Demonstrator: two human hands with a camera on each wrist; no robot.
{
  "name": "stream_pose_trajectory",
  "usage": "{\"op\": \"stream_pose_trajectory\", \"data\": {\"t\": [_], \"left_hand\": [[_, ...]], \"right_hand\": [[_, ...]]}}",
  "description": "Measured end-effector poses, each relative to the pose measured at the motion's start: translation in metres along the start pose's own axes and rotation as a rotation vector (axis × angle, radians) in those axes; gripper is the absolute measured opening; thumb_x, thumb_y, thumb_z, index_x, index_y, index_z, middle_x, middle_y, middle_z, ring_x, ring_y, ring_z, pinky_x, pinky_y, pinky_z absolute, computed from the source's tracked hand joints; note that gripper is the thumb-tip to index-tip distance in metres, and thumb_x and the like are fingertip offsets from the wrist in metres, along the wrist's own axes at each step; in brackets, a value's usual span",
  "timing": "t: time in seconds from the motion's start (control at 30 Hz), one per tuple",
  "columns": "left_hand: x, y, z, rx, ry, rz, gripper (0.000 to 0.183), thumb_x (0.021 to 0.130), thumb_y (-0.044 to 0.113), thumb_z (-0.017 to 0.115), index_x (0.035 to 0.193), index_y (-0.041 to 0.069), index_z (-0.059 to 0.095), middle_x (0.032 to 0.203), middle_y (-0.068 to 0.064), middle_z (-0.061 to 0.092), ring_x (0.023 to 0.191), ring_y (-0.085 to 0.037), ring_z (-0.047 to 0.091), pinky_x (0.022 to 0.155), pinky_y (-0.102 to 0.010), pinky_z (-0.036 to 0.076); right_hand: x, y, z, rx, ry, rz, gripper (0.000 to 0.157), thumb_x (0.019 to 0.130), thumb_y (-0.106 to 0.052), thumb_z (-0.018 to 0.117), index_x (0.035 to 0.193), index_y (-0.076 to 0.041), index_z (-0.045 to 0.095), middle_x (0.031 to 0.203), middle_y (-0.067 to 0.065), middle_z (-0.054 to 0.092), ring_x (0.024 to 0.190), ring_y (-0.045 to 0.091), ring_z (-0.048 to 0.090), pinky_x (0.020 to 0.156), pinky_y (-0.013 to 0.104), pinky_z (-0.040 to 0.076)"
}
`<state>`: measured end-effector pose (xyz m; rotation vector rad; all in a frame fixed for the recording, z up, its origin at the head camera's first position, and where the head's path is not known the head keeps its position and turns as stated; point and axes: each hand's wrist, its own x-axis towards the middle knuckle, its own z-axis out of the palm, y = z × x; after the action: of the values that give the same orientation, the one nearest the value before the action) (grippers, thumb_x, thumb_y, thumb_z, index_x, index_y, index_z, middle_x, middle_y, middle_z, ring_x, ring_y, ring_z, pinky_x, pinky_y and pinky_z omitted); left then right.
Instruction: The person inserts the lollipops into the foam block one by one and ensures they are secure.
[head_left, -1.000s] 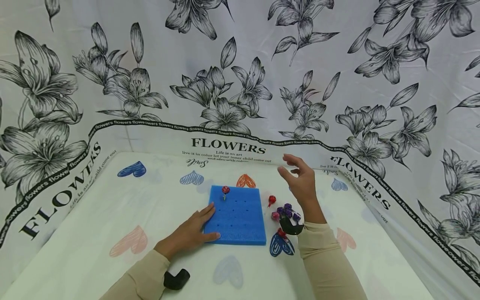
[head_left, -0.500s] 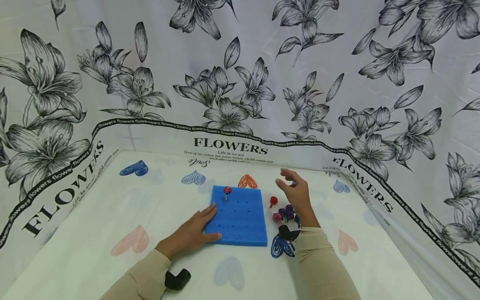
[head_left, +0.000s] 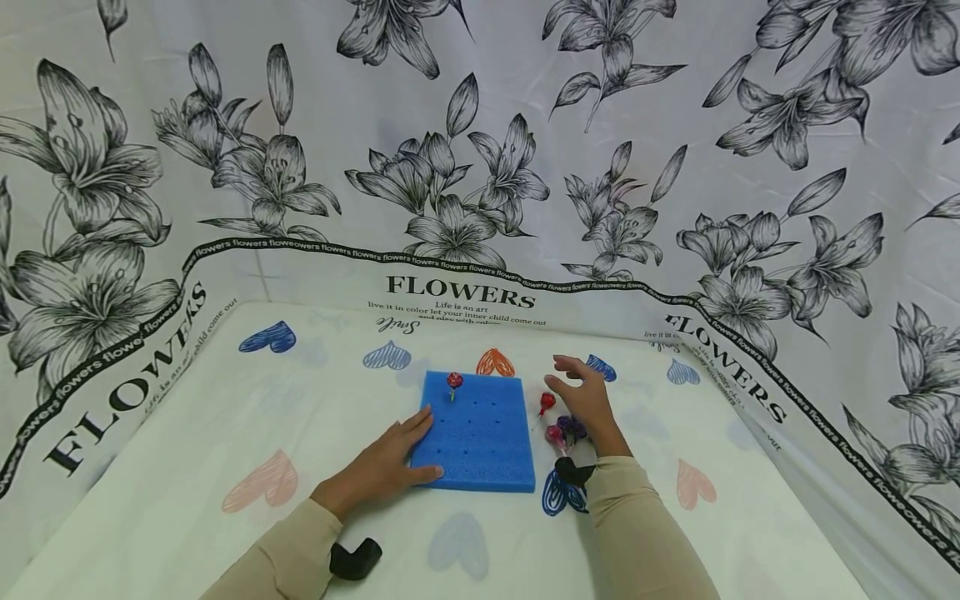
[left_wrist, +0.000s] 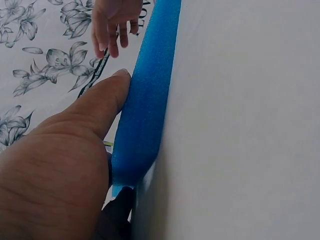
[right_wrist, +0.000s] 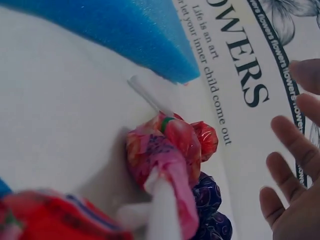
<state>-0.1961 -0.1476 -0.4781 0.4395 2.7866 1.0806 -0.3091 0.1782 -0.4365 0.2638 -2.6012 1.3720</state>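
In the head view, the blue foam lay on the cloth at the lower centre of the frame, with rows of small holes in its top. One red pop stood upright by its stick near the foam's upper left corner. To the right of the foam, a second red pop, a pink pop and purple pops lay loose.

The left hand rested on the foam's left edge with fingers extended, grasping nothing. The right hand hung above the loose pops, its fingers loosely bent, thumb and forefinger apart, with nothing between them.

The step in hand appeared to be a reach for a loose pop. The next move seemed to call for thumb and finger to pinch a head or stick while the left hand kept the foam steady.

Across the backdrop, "FLOWERS" read large at centre and again at both sides, above "Life is an art" and "live it in color let your inner child come out". An inverted "Smile" sat just below, and a black band repeated "flowers". No brand could be made out on the wrappers.
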Motion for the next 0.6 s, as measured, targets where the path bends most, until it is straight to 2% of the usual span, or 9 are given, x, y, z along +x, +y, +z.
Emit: {"op": "stream_pose_trajectory", "data": {"t": [0.17,0.27,0.6], "left_hand": [[0.000,0.001,-0.001,0.004,0.002,0.001,0.091,0.082,0.055,0.069,0.153,0.014,0.030,0.158,-0.003,0.021,0.140,-0.044,0.015,0.108,-0.059,0.022],[-0.001,0.001,-0.002,0.005,0.005,0.012,0.090,0.083,0.054,0.070,0.152,0.012,0.031,0.158,-0.004,0.021,0.140,-0.045,0.016,0.108,-0.058,0.023],[-0.001,0.000,-0.001,0.002,0.005,0.014,0.090,0.083,0.055,0.069,0.152,0.013,0.031,0.158,-0.002,0.021,0.140,-0.045,0.015,0.107,-0.059,0.023]], "right_hand": [[0.003,0.005,0.004,-0.173,-0.045,0.076,0.044,0.090,-0.024,0.069,0.131,-0.009,0.060,0.122,0.015,0.062,0.119,0.037,0.048,0.094,0.055,0.042],[0.004,0.008,0.006,-0.249,-0.073,0.093,0.044,0.090,-0.024,0.069,0.130,-0.008,0.061,0.121,0.016,0.062,0.119,0.038,0.050,0.095,0.054,0.042],[0.000,0.012,0.009,-0.284,-0.097,0.089,0.038,0.089,-0.019,0.070,0.124,-0.005,0.065,0.114,0.016,0.066,0.115,0.040,0.053,0.094,0.054,0.043]]}}
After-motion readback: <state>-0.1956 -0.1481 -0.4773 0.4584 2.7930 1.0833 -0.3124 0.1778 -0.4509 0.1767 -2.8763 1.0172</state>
